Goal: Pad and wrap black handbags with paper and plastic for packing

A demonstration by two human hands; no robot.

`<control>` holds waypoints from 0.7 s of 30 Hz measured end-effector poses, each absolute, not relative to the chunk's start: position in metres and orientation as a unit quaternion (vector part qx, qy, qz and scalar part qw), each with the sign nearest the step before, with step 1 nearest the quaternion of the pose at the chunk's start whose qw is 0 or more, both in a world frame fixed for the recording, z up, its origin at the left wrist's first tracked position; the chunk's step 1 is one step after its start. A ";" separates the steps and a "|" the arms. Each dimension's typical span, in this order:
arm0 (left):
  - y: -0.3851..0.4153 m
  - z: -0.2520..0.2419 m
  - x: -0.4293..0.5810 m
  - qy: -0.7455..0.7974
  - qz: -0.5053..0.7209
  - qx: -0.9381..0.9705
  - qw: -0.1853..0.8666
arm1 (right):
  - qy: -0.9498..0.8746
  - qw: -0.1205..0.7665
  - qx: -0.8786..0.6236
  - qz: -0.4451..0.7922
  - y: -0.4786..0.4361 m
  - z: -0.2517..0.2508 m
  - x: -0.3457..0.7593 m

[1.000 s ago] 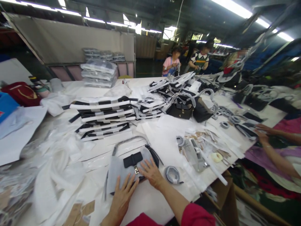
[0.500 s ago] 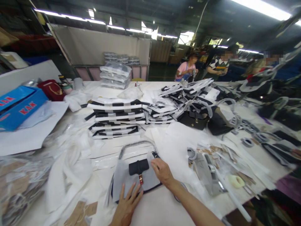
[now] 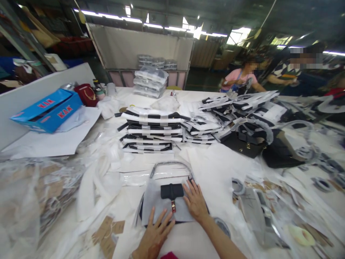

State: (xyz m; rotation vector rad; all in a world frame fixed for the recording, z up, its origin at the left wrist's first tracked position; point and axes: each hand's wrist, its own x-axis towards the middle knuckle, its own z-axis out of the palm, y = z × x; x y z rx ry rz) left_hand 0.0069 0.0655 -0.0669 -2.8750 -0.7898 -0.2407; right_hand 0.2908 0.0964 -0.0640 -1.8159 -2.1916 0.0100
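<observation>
A black handbag [image 3: 171,191] lies flat in front of me, its front covered by a pale translucent sheet [image 3: 153,199]. The dark flap and gold clasp show through the middle of the sheet. The wrapped handle [image 3: 172,164] arches away from me. My left hand [image 3: 156,232] rests with spread fingers on the bag's lower edge, below the clasp. On the bag's right side lies my right hand [image 3: 196,201], flat and with its fingers stretched out over the sheet. Neither hand grips anything.
Behind the bag stands a stack of wrapped black-and-white bags [image 3: 153,131]. Black handbags [image 3: 245,142] lie to the right. A blue box [image 3: 51,109] sits at the left. Brown tags [image 3: 107,233], a tape roll [image 3: 300,235] and plastic scraps lie around. Two co-workers stand across the table.
My right hand has opened from a closed grip near the bag's upper right and now lies flat on the sheet. My left hand stays at the lower edge. The view has turned left.
</observation>
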 end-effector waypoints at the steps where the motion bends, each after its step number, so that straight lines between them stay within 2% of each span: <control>1: 0.065 -0.069 0.008 -0.268 -0.077 -0.958 0.068 | -0.758 0.161 -0.632 0.005 0.096 -0.067 0.294; 6: 0.064 -0.071 0.010 -0.266 -0.092 -0.958 0.057 | -0.705 0.267 -0.657 0.018 0.115 -0.051 0.307; 12: 0.066 -0.064 0.011 -0.280 -0.104 -0.951 0.078 | -0.659 0.352 -0.661 0.070 0.192 -0.023 0.302; 16: 0.073 -0.065 0.012 -0.262 -0.148 -0.947 0.110 | -0.638 0.362 -0.673 0.091 0.218 -0.029 0.301; 21: 0.079 -0.073 0.014 -0.257 -0.206 -0.940 0.093 | -0.592 0.350 -0.719 0.099 0.179 -0.039 0.314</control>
